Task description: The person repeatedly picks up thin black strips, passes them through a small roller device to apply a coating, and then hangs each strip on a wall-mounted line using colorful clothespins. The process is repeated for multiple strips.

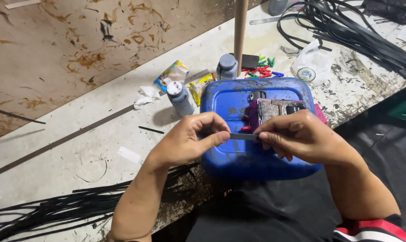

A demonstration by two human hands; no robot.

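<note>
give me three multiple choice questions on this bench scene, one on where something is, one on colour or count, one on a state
1. Where do the grey bottles stand?
A. on the bench just left of the blue container
B. on the floor
C. inside the blue container

2. What colour is the container under the hands?
A. green
B. blue
C. white

3. How is the thin grey strip held?
A. lying loose on the bench
C. in the left hand only
B. pinched between both hands

Answers:
1 A, both bottles sit on the white bench by the container's left edge.
2 B, its body is plainly blue.
3 B, the left hand and the right hand each grip one end.
</note>
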